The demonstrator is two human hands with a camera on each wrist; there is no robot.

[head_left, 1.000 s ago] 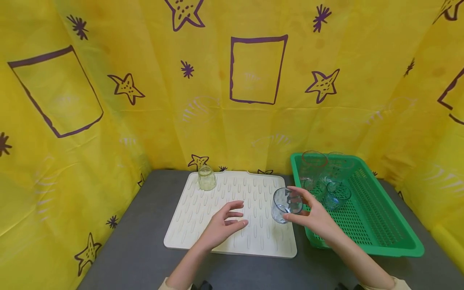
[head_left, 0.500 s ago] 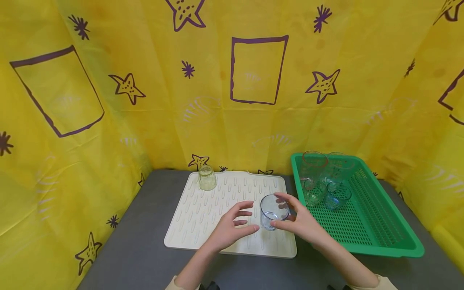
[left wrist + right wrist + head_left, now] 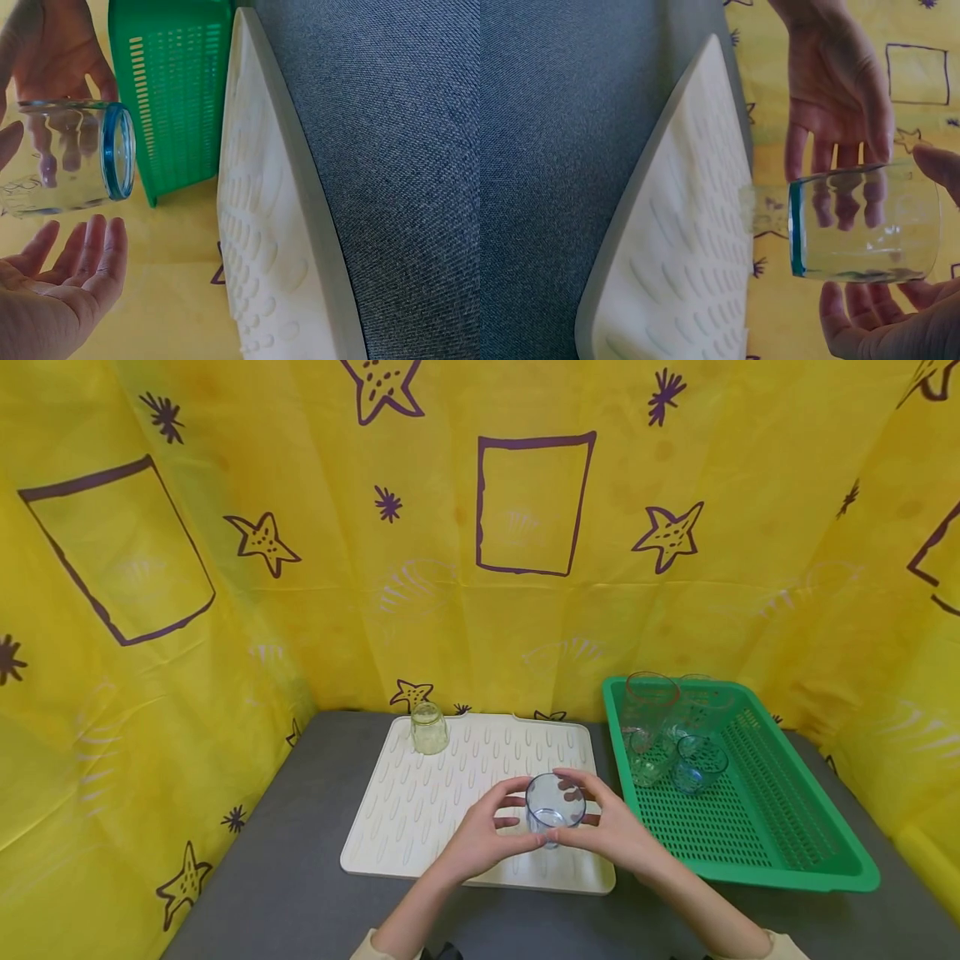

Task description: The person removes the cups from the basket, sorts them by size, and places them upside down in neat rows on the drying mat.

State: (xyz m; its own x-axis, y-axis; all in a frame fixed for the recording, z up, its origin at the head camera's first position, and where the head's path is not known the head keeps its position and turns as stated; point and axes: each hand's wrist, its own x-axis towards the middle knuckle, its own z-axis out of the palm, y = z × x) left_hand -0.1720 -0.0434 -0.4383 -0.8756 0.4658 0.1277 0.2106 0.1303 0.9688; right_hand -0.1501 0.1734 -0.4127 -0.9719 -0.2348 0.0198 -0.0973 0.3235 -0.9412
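A clear, blue-tinted drinking glass (image 3: 554, 800) is above the right part of the white ridged drying mat (image 3: 465, 793). My right hand (image 3: 611, 827) grips it from the right, fingers behind it and thumb in front. From the left, my left hand (image 3: 487, 835) curves round the same glass, its thumb meeting the right thumb at the near side. In the right wrist view, fingers of the left hand (image 3: 836, 94) show through the glass (image 3: 866, 221). The glass (image 3: 71, 154) has its thick teal end facing the mat in the left wrist view.
A pale yellow-green glass (image 3: 429, 731) stands upside down at the mat's back left. To the right, a green perforated basket (image 3: 810, 827) holds several glasses, among them a blue one (image 3: 697, 764) and a tall red-rimmed one (image 3: 651, 706). A yellow patterned curtain (image 3: 337, 635) encloses the grey table (image 3: 262, 860).
My right hand has carried the glass left and nearer from beside the basket. The left hand has moved right and closed in round the glass. The basket and the yellow-green glass stay put.
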